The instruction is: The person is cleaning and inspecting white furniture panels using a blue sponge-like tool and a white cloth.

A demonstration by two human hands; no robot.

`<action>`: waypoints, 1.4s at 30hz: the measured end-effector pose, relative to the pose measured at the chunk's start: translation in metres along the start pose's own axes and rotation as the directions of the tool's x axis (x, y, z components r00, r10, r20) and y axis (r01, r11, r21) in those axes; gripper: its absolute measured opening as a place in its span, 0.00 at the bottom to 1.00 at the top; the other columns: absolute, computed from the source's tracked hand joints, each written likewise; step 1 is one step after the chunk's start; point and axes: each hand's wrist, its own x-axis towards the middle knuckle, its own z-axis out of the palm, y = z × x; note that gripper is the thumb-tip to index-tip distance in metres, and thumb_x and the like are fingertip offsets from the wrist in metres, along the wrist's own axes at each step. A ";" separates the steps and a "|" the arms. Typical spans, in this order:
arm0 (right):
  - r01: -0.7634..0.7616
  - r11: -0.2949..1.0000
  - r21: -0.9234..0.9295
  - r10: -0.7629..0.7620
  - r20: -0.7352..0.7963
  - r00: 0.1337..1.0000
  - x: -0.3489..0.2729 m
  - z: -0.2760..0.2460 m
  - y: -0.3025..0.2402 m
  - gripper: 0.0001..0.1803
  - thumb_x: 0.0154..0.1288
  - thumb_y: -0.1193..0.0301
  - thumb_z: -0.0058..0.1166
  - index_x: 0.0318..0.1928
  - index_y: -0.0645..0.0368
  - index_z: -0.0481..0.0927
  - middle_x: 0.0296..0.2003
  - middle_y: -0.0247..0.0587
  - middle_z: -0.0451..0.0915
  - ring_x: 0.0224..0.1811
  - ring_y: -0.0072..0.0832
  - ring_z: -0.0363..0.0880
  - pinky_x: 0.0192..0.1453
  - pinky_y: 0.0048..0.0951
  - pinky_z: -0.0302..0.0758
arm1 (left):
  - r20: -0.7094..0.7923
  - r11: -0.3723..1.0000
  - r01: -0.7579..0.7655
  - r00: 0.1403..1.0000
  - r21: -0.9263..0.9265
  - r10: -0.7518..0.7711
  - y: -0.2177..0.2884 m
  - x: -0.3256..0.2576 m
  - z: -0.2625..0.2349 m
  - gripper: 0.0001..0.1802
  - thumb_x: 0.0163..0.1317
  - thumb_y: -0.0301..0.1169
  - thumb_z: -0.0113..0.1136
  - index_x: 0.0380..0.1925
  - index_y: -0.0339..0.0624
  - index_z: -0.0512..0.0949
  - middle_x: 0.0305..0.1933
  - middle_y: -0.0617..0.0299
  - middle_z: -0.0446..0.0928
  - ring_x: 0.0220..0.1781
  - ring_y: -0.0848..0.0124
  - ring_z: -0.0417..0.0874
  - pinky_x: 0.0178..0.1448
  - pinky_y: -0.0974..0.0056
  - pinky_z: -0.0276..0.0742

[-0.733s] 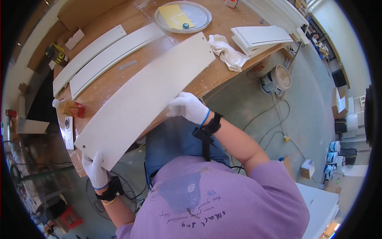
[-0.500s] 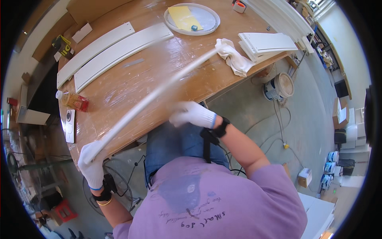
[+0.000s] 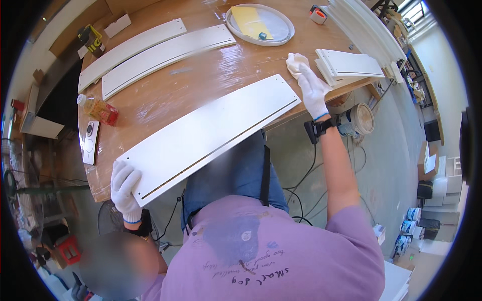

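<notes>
A long white board [image 3: 213, 135] with a groove along its near side and small holes at its ends lies slanted over the table's front edge, broad face up. My left hand [image 3: 125, 188], in a white knit glove, is closed on the board's left end, fingers over its top face. Past the board's right end, my gloved right hand [image 3: 312, 93] reaches to a crumpled white cloth [image 3: 297, 62] and has hold of it; part of the cloth is hidden behind the fingers.
Two white boards [image 3: 165, 57] lie farther back on the film-covered table [image 3: 201, 78]. A round white tray [image 3: 285, 37] holds a yellow sheet. Stacked white panels [image 3: 351, 64] sit at right; a bottle [image 3: 98, 109] and phone [image 3: 91, 143] at left. A bucket [image 3: 362, 119] and cables are on the floor.
The board has turned from edge-on to broad face up, its left end still in my left hand. My right hand has moved from near my lap out to the cloth and taken hold of it.
</notes>
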 end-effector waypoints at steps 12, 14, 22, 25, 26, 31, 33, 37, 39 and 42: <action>0.211 0.799 -0.563 0.163 0.541 0.825 -0.020 0.086 0.006 0.36 0.73 0.50 0.37 0.71 0.61 0.56 0.72 0.59 0.53 0.76 0.54 0.45 0.77 0.48 0.41 | 0.263 0.312 0.702 0.582 -0.640 -0.770 0.002 -0.059 0.020 0.20 0.72 0.34 0.46 0.57 0.31 0.71 0.54 0.55 0.77 0.54 0.65 0.79 0.59 0.63 0.75; 0.171 0.887 -0.430 0.099 0.538 0.837 -0.028 0.105 -0.030 0.39 0.70 0.48 0.40 0.72 0.59 0.55 0.72 0.57 0.53 0.76 0.52 0.44 0.78 0.47 0.37 | 0.170 0.620 0.698 0.701 -0.358 -0.692 0.008 -0.049 0.021 0.22 0.73 0.38 0.44 0.57 0.30 0.71 0.54 0.54 0.78 0.56 0.64 0.79 0.60 0.63 0.73; 0.509 0.860 0.020 -0.385 0.681 0.623 -0.070 0.200 -0.236 0.38 0.67 0.45 0.44 0.69 0.57 0.63 0.71 0.54 0.56 0.75 0.49 0.49 0.78 0.47 0.41 | 0.476 -0.273 0.456 0.424 -0.847 -0.770 0.013 -0.042 0.011 0.30 0.76 0.50 0.35 0.58 0.32 0.70 0.54 0.54 0.78 0.55 0.64 0.79 0.60 0.61 0.74; 0.405 0.815 0.415 -0.576 0.656 0.488 -0.106 0.197 -0.274 0.31 0.66 0.52 0.50 0.64 0.57 0.69 0.64 0.51 0.65 0.66 0.42 0.63 0.70 0.40 0.56 | 0.526 -0.385 0.400 0.346 -0.832 -0.777 0.015 -0.047 0.012 0.27 0.74 0.47 0.43 0.57 0.34 0.70 0.54 0.55 0.77 0.55 0.66 0.79 0.58 0.60 0.76; 0.177 0.725 0.666 -0.673 0.631 0.386 -0.113 0.195 -0.279 0.26 0.65 0.57 0.54 0.59 0.57 0.75 0.58 0.49 0.73 0.58 0.37 0.72 0.63 0.36 0.65 | 0.527 -0.364 0.454 0.306 -0.813 -0.793 0.011 -0.048 0.014 0.25 0.72 0.45 0.47 0.57 0.34 0.70 0.54 0.56 0.77 0.54 0.67 0.79 0.57 0.60 0.76; -0.817 0.536 0.211 -0.194 0.973 0.123 -0.124 0.160 -0.237 0.21 0.67 0.61 0.57 0.53 0.65 0.80 0.46 0.43 0.84 0.42 0.25 0.83 0.52 0.27 0.79 | 0.516 -0.280 0.483 0.473 -0.830 -0.714 0.007 -0.038 0.012 0.22 0.68 0.34 0.52 0.58 0.33 0.69 0.54 0.57 0.77 0.53 0.66 0.80 0.56 0.62 0.78; -0.918 0.390 0.073 0.009 0.996 0.083 -0.115 0.152 -0.212 0.25 0.67 0.59 0.57 0.56 0.66 0.77 0.49 0.43 0.82 0.46 0.29 0.83 0.55 0.30 0.78 | 0.365 0.042 0.576 0.571 -0.817 -0.735 0.013 -0.033 0.009 0.23 0.65 0.30 0.52 0.59 0.33 0.67 0.53 0.56 0.76 0.53 0.65 0.80 0.56 0.62 0.78; -0.940 -0.041 0.339 0.027 0.941 0.338 -0.113 0.139 -0.211 0.22 0.66 0.60 0.59 0.54 0.59 0.76 0.45 0.39 0.80 0.46 0.27 0.81 0.54 0.30 0.78 | 0.351 -0.071 0.496 0.499 -0.866 -0.792 0.040 -0.018 -0.004 0.21 0.66 0.30 0.46 0.58 0.33 0.68 0.54 0.56 0.74 0.54 0.67 0.78 0.58 0.65 0.76; -0.890 -0.070 0.451 0.016 0.892 0.451 -0.117 0.140 -0.215 0.20 0.64 0.64 0.62 0.53 0.59 0.76 0.43 0.36 0.80 0.43 0.23 0.80 0.50 0.26 0.78 | 0.340 -0.049 0.499 0.512 -0.865 -0.789 0.041 -0.015 -0.013 0.25 0.61 0.31 0.49 0.59 0.31 0.67 0.55 0.51 0.74 0.57 0.61 0.78 0.61 0.58 0.74; -0.807 -0.017 0.590 0.021 0.807 0.590 -0.109 0.126 -0.218 0.22 0.62 0.67 0.63 0.54 0.61 0.75 0.44 0.37 0.79 0.44 0.22 0.79 0.48 0.24 0.78 | 0.279 0.061 0.531 0.535 -0.845 -0.798 0.036 -0.017 -0.013 0.26 0.62 0.31 0.50 0.60 0.34 0.65 0.55 0.52 0.74 0.56 0.61 0.78 0.61 0.56 0.75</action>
